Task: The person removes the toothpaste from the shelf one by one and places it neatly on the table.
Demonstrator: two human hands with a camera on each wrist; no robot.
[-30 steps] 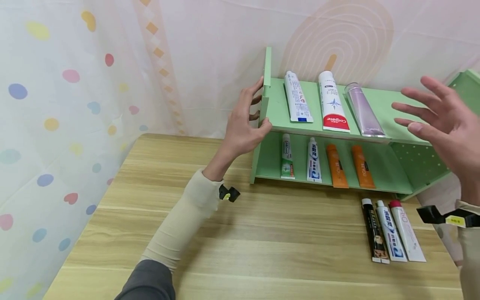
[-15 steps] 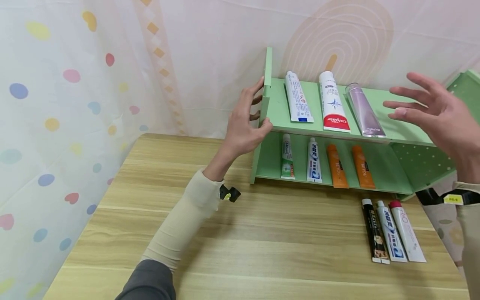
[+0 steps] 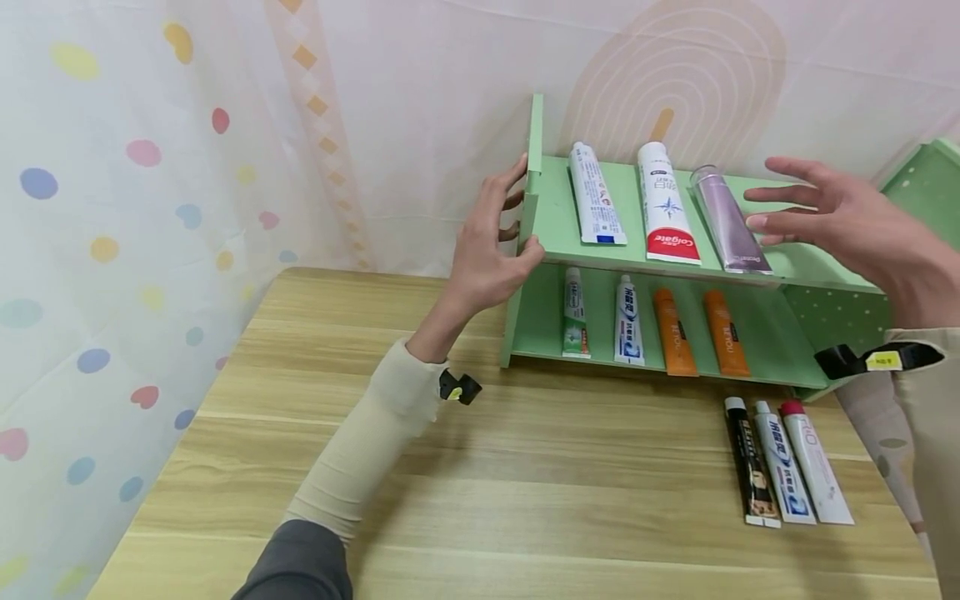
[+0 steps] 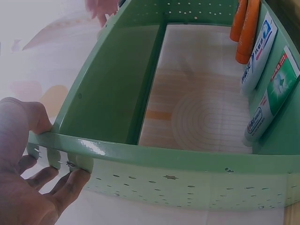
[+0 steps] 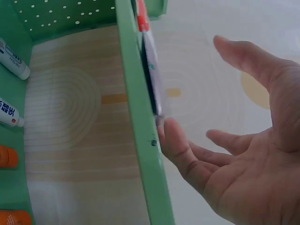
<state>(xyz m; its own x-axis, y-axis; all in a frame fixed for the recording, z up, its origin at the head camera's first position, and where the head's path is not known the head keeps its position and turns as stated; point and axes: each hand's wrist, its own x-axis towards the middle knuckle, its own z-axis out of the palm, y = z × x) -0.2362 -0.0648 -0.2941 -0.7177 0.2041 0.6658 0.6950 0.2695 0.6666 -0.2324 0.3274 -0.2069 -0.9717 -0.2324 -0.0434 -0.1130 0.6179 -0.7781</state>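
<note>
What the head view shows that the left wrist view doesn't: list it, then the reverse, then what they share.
Only the head view: the black tube, white-blue tube and red-capped tube on the table; the blue-ended tube, Colgate tube and purple tube on the upper shelf.

Only the left wrist view: the upper shelf's underside and the left panel's holed outer face.

Both: the left hand on that panel, and the green tube, other white-blue tube and orange tubes on the lower shelf.

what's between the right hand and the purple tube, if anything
Nothing visible: the right hand is just beside the purple tube on the top shelf, and the Colgate tube lies on that tube's other side.
</note>
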